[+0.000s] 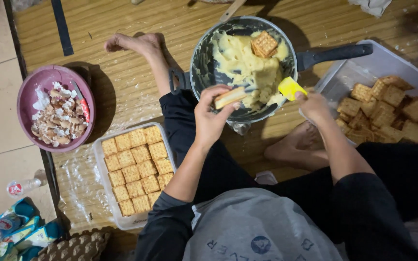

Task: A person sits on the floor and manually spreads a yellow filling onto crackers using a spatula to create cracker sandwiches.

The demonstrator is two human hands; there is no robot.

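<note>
Over pan (204, 72): left hand (209, 118) fingers clamp cracker (229, 96); right hand (313, 106) fingers grip yellow spatula (290, 88); blue packets (13, 232) bottom-left.

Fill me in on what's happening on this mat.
A person sits on the floor over a pan of pale yellow cream. The left hand holds a cracker over it; the right hand holds a yellow spatula against the cream. One clear tub holds neat cracker rows, another loose ones.
</note>
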